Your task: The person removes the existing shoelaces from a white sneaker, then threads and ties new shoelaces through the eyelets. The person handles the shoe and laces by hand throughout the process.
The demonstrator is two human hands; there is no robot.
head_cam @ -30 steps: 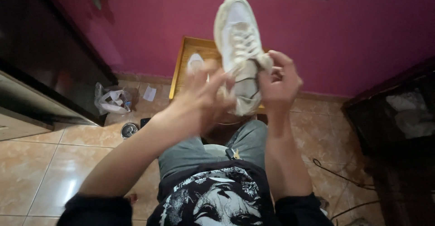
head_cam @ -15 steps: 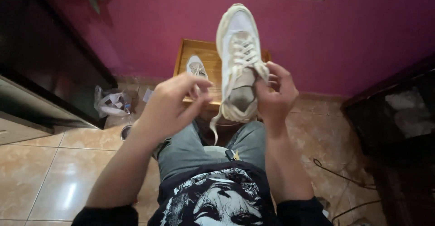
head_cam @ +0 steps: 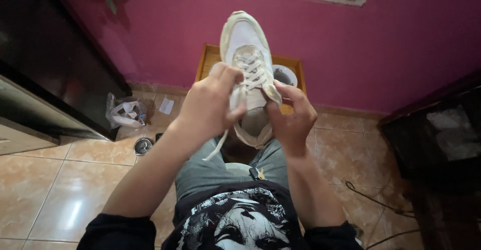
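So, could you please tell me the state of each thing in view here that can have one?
White lace-up sneaker: held up in the air, toe pointing away, laces threaded but untied.
White shoelace: one end dangling loose below the left hand.
Left hand: pinching the lace.
Right hand: gripping the sneaker's collar.
Crumpled white plastic bag: lying on the tiled floor.

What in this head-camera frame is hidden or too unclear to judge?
- Near side of the white sneaker: covered by the left hand and right hand.
- Where the dangling lace starts: hidden in the left hand's fingers.
- Wooden tray contents: mostly blocked by the sneaker.
- Plastic bag contents: too small.
- Window: cut off by the top edge.
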